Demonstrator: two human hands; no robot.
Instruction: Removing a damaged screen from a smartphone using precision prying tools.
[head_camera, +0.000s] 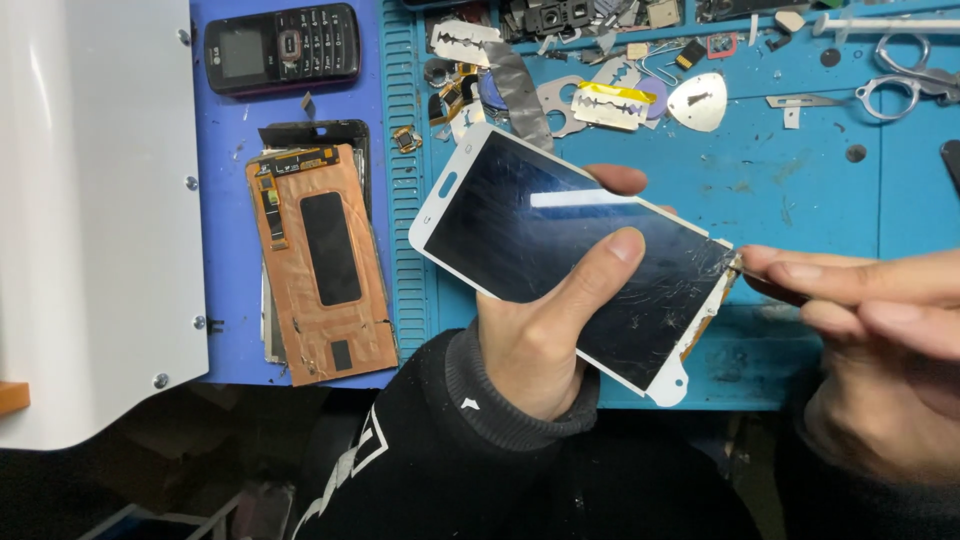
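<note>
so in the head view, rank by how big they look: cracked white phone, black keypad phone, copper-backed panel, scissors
1. cracked white phone, though it is held nearest the camera, so partly unsure
2. copper-backed panel
3. black keypad phone
4. scissors

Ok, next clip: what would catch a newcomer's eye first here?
The cracked white phone screen at centre, gripped from below by the left hand, while the right hand works a thin tool in at its shattered right edge. Next, the copper-backed display panel lying on the purple mat at left, with a black keypad phone above it.
</note>
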